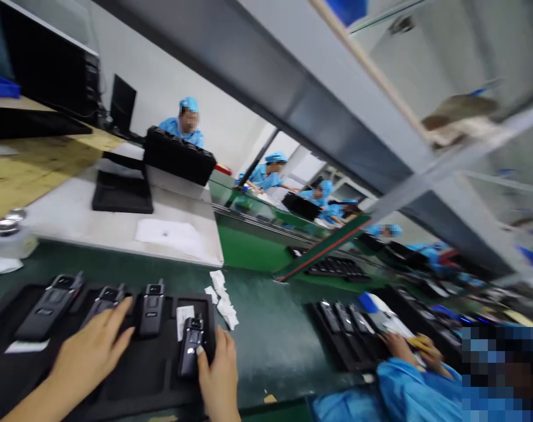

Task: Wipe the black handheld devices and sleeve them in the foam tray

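Head view shows the right hand (217,375) gripping a black handset (190,347) at the right-hand slot of the black tray (129,375); left hand (92,351) rests flat, fingers spread, grasping nothing. Best keep the tray steadied and the handset square to its slot.

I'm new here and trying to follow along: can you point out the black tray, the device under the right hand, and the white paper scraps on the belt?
black tray (129,375): head view, bare recessed floor.
device (190,346): head view, middle of its body.
white paper scraps (224,302): head view, middle of the pile.
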Motion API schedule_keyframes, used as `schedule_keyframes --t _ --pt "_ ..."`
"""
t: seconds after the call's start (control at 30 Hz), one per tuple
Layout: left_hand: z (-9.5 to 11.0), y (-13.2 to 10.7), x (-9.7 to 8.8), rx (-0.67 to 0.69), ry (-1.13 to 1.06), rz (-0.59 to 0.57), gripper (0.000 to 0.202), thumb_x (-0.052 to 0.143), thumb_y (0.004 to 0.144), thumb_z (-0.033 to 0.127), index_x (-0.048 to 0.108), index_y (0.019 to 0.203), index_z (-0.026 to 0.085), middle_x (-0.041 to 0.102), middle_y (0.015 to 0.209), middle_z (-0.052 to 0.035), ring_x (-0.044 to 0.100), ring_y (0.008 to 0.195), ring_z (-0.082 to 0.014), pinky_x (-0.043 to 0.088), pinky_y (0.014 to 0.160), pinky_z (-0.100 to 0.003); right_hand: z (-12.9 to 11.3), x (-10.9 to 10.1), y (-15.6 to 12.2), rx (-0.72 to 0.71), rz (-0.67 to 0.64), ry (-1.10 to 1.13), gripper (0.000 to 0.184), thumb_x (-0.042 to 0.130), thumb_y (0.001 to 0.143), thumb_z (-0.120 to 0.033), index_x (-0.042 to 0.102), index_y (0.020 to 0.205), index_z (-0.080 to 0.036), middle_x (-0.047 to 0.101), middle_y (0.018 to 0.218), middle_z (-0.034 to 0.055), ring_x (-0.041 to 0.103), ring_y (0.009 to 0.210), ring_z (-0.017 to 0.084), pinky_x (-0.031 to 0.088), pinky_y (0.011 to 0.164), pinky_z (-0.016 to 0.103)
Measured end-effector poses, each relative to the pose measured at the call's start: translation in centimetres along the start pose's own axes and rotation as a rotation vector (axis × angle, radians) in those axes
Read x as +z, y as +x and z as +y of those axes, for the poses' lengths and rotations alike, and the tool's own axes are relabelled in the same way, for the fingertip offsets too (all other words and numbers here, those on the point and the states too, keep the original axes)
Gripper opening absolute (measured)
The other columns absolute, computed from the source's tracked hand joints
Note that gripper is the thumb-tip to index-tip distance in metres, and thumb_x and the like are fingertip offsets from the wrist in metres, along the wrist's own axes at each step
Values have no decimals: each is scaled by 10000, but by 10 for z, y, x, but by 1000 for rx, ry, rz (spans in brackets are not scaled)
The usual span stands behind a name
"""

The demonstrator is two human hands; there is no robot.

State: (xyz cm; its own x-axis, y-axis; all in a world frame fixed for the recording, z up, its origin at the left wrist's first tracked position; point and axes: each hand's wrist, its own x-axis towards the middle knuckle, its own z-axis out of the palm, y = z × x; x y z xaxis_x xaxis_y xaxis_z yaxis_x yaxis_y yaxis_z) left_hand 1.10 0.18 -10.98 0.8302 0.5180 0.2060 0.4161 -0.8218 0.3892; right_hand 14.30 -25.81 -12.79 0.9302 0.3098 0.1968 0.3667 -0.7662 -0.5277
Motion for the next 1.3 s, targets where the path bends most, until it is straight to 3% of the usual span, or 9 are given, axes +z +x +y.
schedule_keyframes --t 0.13,0.27,0.53,0.63,0.73,0.87,0.97,1.13,1.3 --pt "45 1 -1 23 107 -211 577 461 973 337 385 1516 159 625 1099 -146 617 1039 -301 555 772 -377 12 5 -10 1 -67 26 600 423 930 -424 484 1410 -69 493 1381 216 477 1277 368 424 1055 533" --pt "66 12 1 -41 169 -225 724 540 952 395 267 1561 115 592 1099 -166 608 1008 -317 546 780 -388 -5 1 -8 -40 -82 -33 703 431 922 -536 457 1438 -60 468 1389 231 444 1263 410 422 1014 555" --pt "91 37 12 -121 231 -254 922 632 879 435 129 1586 121 555 1074 -203 663 820 -300 529 707 -374 -49 11 1 -37 -208 -205 789 549 808 -330 351 1528 -76 480 1372 252 547 1027 425 496 773 520" --pt "88 42 13 -159 155 -276 956 645 838 345 95 1588 123 555 1110 -212 680 835 -306 526 719 -372 -46 12 6 -3 -208 -121 824 544 770 -315 339 1533 -81 485 1360 251 542 1067 441 484 820 558" --pt "71 41 11 -206 -71 -263 979 652 792 308 106 1587 140 563 1200 -219 673 957 -326 515 821 -399 -31 10 14 89 -223 197 882 579 754 -394 309 1533 -79 505 1326 233 559 1103 391 487 896 540" --pt "37 30 17 -249 -817 -315 940 665 787 332 171 1569 165 584 1192 -152 643 905 -228 512 797 -357 -27 11 27 258 -284 845 977 729 697 -529 324 1498 -142 535 1311 187 641 934 253 544 850 430" --pt "20 23 23 -287 -1271 -374 937 746 749 426 281 1527 188 551 1125 -93 596 778 -144 484 684 -285 -48 23 35 226 -360 1164 837 781 727 -477 426 1425 -182 536 1381 159 619 1125 252 498 986 406" --pt "15 18 26 -284 -1489 -419 937 835 704 418 368 1485 197 553 1116 -81 603 876 -166 480 733 -278 -83 58 33 166 -375 1277 669 750 789 -438 533 1367 -181 562 1391 144 546 1268 272 420 1096 464" --pt "15 17 29 -265 -1475 -451 970 843 700 383 346 1514 204 576 1198 -106 568 857 -147 471 769 -295 -78 81 26 154 -335 1203 583 661 864 -480 570 1360 -187 565 1399 118 520 1304 263 339 1160 494"
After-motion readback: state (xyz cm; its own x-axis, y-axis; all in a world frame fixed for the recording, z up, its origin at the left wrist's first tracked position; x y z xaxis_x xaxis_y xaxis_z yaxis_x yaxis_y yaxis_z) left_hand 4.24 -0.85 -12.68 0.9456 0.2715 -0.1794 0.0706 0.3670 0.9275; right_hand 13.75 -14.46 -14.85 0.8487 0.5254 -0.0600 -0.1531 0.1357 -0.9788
